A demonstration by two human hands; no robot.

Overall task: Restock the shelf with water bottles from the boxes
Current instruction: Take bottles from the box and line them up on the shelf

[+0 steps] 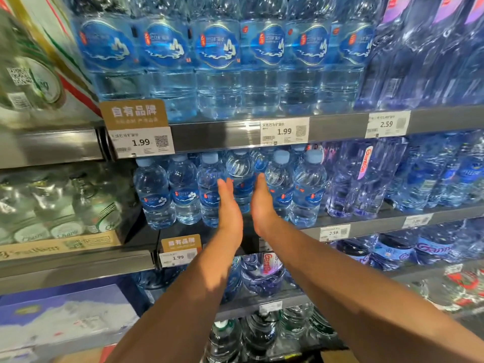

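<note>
Both of your arms reach forward to the middle shelf point(377, 224), and both hands are flat-fingered, with nothing curled around anything. Your left hand point(230, 208) and your right hand point(262, 203) stand on edge with palms facing each other, close together, fingers straight and pointing into the shelf. Between them sits one small water bottle point(239, 170) with a pale blue cap and a blue label, standing upright a little behind the front row. Your fingertips lie on either side of it, but you cannot tell from this view whether the palms actually press its sides. It belongs to a row of small bottles point(154, 195) that stand upright across the left part of this shelf, touching or nearly touching one another. Just to the right of that row are taller bottles with purple labels point(364, 179). On the shelf above stand large bottles point(217, 61) with the same blue label, and a price tag point(284, 131) reading 1.99 hangs on the rail below them. Below your left wrist a brown sign point(180, 243) sits on the shelf edge. At far left are clear bottles with green labels point(99, 205).
</note>
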